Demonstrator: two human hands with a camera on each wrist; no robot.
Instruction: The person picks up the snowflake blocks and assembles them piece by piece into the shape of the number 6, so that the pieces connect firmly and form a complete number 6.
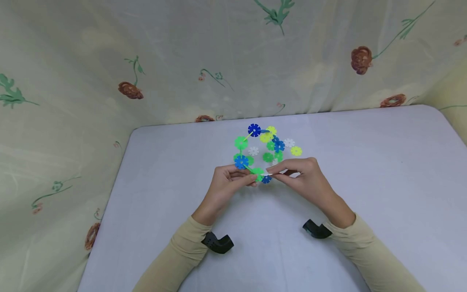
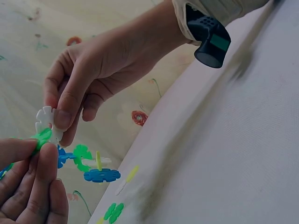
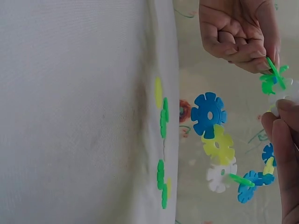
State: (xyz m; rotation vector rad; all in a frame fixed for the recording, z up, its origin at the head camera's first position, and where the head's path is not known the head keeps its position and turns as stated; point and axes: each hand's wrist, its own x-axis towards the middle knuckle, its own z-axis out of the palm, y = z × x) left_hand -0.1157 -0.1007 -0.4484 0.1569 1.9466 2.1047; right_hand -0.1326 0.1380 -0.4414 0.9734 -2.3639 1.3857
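My left hand (image 1: 228, 182) pinches a green notched plastic disc (image 2: 43, 136) between thumb and fingers. A white notched disc (image 2: 45, 114) is pinched in my right hand (image 1: 308, 176), its edge meeting the green one; whether the two are slotted together I cannot tell. From the hands extends a linked chain of flower-shaped discs, among them a blue disc (image 3: 209, 115), a yellow disc (image 3: 217, 144) and a dark blue disc (image 1: 254, 130). The chain curves round beyond the hands in the head view. Fingers hide part of both pinched discs.
Loose discs lie on the white-covered table (image 1: 383, 162) beyond the hands, including a green disc (image 1: 268, 157), a white disc (image 1: 253, 151) and a yellow disc (image 1: 296, 151). A flower-patterned cloth (image 1: 237, 52) hangs behind the table's far edge. Each wrist wears a black camera (image 1: 217, 243).
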